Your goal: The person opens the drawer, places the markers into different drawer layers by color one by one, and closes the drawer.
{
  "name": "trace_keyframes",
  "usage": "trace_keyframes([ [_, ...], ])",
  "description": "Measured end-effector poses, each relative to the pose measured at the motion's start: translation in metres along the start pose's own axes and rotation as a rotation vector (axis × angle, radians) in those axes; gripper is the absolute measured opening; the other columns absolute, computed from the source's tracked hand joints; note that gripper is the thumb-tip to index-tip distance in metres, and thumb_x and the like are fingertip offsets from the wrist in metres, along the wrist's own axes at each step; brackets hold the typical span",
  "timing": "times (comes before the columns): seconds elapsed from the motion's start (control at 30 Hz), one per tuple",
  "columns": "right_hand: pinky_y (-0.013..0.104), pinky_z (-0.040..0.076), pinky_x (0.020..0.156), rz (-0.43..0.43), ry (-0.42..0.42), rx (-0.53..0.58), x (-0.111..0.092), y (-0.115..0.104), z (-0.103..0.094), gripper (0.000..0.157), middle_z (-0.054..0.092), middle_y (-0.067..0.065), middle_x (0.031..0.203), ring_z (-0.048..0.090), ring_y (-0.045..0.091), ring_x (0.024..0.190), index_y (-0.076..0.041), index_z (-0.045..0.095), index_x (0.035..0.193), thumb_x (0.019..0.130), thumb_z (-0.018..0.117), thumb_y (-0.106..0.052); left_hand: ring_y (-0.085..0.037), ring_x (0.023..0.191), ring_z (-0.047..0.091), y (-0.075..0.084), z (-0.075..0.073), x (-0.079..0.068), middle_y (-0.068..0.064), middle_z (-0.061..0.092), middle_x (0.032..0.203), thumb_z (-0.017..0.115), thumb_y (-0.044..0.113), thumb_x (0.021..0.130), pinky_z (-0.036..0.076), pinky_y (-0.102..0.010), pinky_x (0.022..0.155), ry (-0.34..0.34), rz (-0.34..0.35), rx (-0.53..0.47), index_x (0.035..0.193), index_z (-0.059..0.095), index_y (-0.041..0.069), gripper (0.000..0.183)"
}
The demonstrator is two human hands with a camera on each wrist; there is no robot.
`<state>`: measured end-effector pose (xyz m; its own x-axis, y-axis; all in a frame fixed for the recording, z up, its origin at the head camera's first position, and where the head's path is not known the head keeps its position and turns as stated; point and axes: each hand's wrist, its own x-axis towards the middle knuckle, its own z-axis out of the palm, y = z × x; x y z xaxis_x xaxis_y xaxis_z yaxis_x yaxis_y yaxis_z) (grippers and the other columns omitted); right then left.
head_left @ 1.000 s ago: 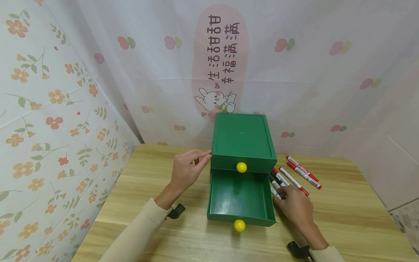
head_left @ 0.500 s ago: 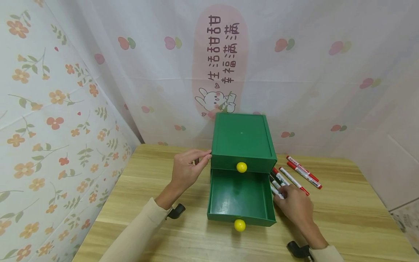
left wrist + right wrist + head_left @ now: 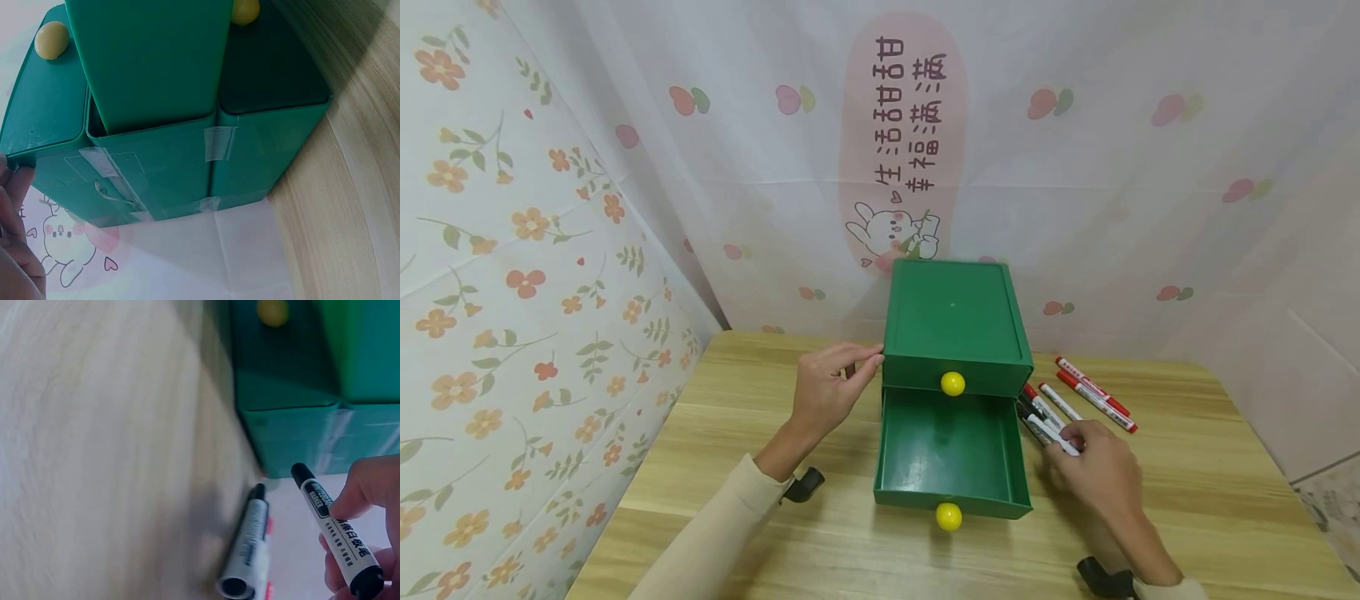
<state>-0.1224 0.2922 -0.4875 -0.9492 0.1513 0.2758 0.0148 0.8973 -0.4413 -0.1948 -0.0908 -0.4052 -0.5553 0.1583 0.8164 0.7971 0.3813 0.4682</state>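
R hand (image 3: 1101,468) pinching mkr (image 3: 340,544), L hand (image 3: 827,390) pinching grn unit (image 3: 955,317) edge, pulled-out drwr (image 3: 951,450) btwn, other mkrs (image 3: 1097,402) near

Wood-grain tabletop (image 3: 1195,475), flowered cloth (image 3: 512,267) at left, pale fruit-patterned backdrop (image 3: 1105,200) with rabbit drawing (image 3: 887,229)

Wears long sleeves (image 3: 718,531) in plain pale beige, smooth-looking and without pattern, softly creased towards the left cuff (image 3: 769,477). Carries a stubby black fitting (image 3: 805,485), curved and rounded at the tip, just beside that cuff, and a similar black bracket (image 3: 1097,577) by the right cuff (image 3: 1152,588). Has a bare left hand (image 3: 827,387) and a bare right hand (image 3: 1099,468).
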Motion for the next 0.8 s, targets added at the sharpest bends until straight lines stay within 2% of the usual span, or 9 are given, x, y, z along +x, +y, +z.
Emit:
trace_keyframes([
  [0.53,0.026,0.031,0.046,-0.111,0.164,-0.021,-0.024,-0.030,-0.059,0.014,0.054,-0.006,0.075,0.041,0.011,0.059,-0.016,0.066,0.082,0.070,0.072,-0.020,-0.005,0.055,0.052,0.000,0.000,0.000,0.001,0.074,0.085,0.075,0.012,0.088,0.036,-0.018,0.044,0.003,0.002,-0.001,0.100,0.079,0.007,0.014],
  [0.8,0.024,0.030,0.046,-0.210,0.221,-0.020,-0.038,-0.050,-0.078,0.018,0.051,-0.009,0.074,0.037,0.008,0.061,-0.018,0.063,0.079,0.065,0.075,-0.020,-0.005,0.056,0.052,0.001,0.000,0.000,0.001,0.074,0.085,0.075,0.011,0.087,0.038,-0.018,0.046,0.008,0.011,-0.010,0.100,0.079,0.005,0.014],
])
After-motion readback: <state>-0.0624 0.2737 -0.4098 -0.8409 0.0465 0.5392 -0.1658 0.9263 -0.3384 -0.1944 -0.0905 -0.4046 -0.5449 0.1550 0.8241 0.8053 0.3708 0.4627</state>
